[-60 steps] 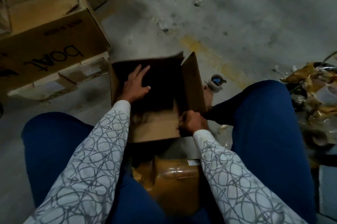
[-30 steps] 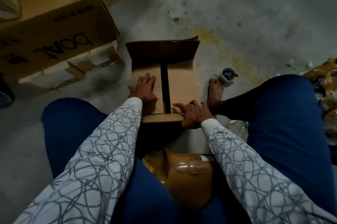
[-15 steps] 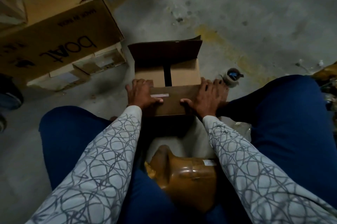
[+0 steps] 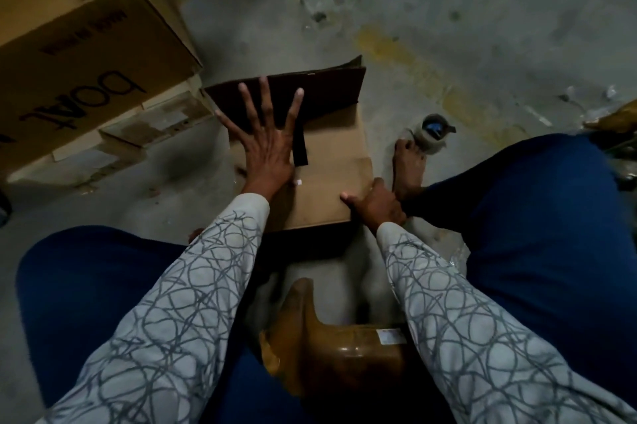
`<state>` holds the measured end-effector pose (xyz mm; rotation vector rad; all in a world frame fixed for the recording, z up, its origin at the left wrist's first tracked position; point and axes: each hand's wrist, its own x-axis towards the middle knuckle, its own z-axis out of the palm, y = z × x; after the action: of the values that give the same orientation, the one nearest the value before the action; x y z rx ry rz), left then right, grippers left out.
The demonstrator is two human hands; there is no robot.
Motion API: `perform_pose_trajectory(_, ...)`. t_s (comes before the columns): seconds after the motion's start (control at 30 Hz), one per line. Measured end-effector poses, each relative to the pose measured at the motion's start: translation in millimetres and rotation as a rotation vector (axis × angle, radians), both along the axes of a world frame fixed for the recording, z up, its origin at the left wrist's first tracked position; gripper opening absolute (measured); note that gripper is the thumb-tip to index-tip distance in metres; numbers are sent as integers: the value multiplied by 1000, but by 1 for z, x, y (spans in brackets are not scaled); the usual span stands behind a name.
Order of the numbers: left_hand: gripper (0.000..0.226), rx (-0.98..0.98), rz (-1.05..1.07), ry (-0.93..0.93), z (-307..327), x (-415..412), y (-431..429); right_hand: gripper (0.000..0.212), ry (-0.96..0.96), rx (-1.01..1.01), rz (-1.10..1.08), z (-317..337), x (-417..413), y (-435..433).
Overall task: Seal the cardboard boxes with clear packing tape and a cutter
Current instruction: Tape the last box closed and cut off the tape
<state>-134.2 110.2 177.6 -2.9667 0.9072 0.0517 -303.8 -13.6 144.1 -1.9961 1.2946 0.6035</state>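
Observation:
A small brown cardboard box (image 4: 331, 161) sits on the concrete floor between my knees. Its near flap lies folded down over the two side flaps, with a dark gap showing between them. The far flap (image 4: 331, 89) still stands up, dark on its inner side. My left hand (image 4: 267, 137) is spread flat, fingers straight, reaching over the top onto that far flap. My right hand (image 4: 374, 204) holds the near right corner of the box, thumb on the near flap. A roll of clear tape (image 4: 431, 132) lies on the floor to the right, by my bare foot (image 4: 408, 168).
A large printed carton (image 4: 79, 68) rests on flattened boxes (image 4: 138, 133) at the left. A brown tape-wrapped parcel (image 4: 331, 354) lies between my legs, close to me. Scraps of packing waste (image 4: 613, 123) show at the right edge. Bare concrete floor lies beyond the box.
The side flaps were folded in, then the near flap was laid over them. My left hand has now left the near flap and reached forward onto the far flap; my right hand stays at the near corner.

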Motion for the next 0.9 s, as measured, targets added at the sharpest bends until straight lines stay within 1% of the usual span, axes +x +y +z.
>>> perform_pose_trajectory(0.07, 152, -15, 49, 55, -3, 11, 0, 79, -6, -5, 5, -1, -1, -2)
perform_pose_trajectory(0.1, 148, -33, 77, 68, -1, 16, 2, 79, -17, -5, 2, -2, -1, -3)
perform_pose_trajectory(0.13, 138, -66, 109, 53, 0, 20, 5, 79, -32, 1, -6, -4, -2, -3)
perform_pose_trajectory(0.23, 84, -177, 186, -77, -1, 12, 7, 80, -101, 68, -93, -10, -3, -4)
perform_pose_trajectory(0.27, 69, -202, 192, -83, -5, 1, 10, 82, -131, 103, -150, -11, -3, -4)
perform_pose_trajectory(0.3, 58, -232, 197, -33, -13, -14, 15, 83, -151, 134, -215, -12, -3, -4)
perform_pose_trajectory(0.37, 47, -274, 211, 135, -30, -46, 33, 78, -197, 155, -291, -12, -5, -1)
perform_pose_trajectory(0.4, 45, -264, 219, 185, -39, -57, 42, 72, -230, 156, -293, -12, -5, 0)
perform_pose_trajectory(0.47, 41, -249, 272, 189, -52, -60, 51, 63, -305, 169, -291, -11, -5, 2)
perform_pose_trajectory(0.57, 46, -304, 508, 208, -48, -33, 53, 78, -397, 220, -318, -16, 1, 0)
perform_pose_trajectory(0.63, 50, -411, 694, 254, -45, -16, 62, 80, -458, 267, -316, -18, 8, -2)
perform_pose_trajectory(0.67, 63, -473, 841, 294, -44, -10, 68, 80, -483, 285, -302, -17, 11, -1)
perform_pose_trajectory(0.73, 117, -630, 1200, 492, -38, -5, 82, 81, -519, 311, -255, -10, 18, 2)
perform_pose_trajectory(0.77, 134, -718, 1308, 605, -34, -3, 86, 81, -529, 322, -236, -7, 22, 4)
perform_pose_trajectory(0.8, 137, -807, 1345, 697, -34, -2, 90, 79, -552, 331, -222, -3, 25, 7)
perform_pose_trajectory(0.87, 120, -977, 1348, 774, -26, 2, 94, 72, -615, 350, -209, 5, 34, 10)
perform_pose_trajectory(0.9, 110, -1023, 1355, 763, -19, 6, 98, 67, -663, 351, -213, 13, 42, 11)
